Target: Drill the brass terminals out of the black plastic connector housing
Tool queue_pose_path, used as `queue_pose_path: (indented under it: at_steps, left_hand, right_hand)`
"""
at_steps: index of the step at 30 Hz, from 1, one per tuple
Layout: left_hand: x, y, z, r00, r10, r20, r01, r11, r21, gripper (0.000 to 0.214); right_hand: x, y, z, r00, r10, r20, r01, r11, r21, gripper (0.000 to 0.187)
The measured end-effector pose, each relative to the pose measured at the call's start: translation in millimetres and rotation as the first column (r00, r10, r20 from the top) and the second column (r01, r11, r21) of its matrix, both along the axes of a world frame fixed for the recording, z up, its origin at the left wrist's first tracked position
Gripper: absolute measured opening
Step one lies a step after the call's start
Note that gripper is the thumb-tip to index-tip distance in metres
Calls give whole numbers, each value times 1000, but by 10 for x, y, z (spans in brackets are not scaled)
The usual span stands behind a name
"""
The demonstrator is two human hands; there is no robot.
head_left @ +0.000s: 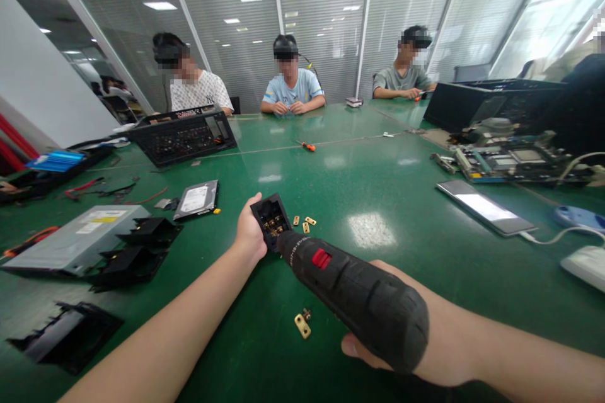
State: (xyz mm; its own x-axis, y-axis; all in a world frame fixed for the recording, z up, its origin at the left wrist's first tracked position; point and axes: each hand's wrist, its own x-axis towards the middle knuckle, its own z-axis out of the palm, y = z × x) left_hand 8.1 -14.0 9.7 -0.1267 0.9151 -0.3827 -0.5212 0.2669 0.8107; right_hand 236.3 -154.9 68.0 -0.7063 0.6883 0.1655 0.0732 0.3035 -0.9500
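Observation:
My left hand (pixel 250 232) grips the left side of a small black plastic housing (pixel 271 209), tilted so its open face with brass terminals inside turns toward me. In my right hand (pixel 373 352) is a black cordless drill (pixel 354 293) with a red switch on top. Its chuck end reaches the housing's lower edge; the bit's tip is hidden. Small brass plates (pixel 306 227) lie just right of the housing. Nearer to me, another brass plate (pixel 302 326) rests beside a screw (pixel 307 313).
On the left lie a hard drive (pixel 197 199), a metal optical drive (pixel 78 236) and black plastic brackets (pixel 70 334). A phone (pixel 484 206) and a circuit board (pixel 520 160) are at right. An orange screwdriver (pixel 308 147) lies farther back. Several people sit across the green table (pixel 401 201).

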Motion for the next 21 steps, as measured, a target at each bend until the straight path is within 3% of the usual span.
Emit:
queue_pose_path:
  at_steps: [8, 11, 18, 21]
  left_hand:
    - [-13, 25, 15, 999, -4, -38, 4, 1000, -1, 30]
    - [-27, 37, 18, 998, -16, -63, 15, 1000, -6, 30]
    - [-59, 54, -5, 996, -39, -86, 38, 999, -6, 28]
    - [-60, 56, -14, 996, -42, -77, 42, 999, 0, 26]
  right_hand:
    - [-27, 64, -111, 1000, 29, -9, -30, 997, -64, 32]
    - [-25, 84, -179, 998, -17, 58, 14, 999, 43, 36]
    - [-48, 49, -150, 997, -49, 57, 58, 983, -174, 33]
    - [-50, 46, -145, 995, -63, 75, 75, 983, -168, 32]
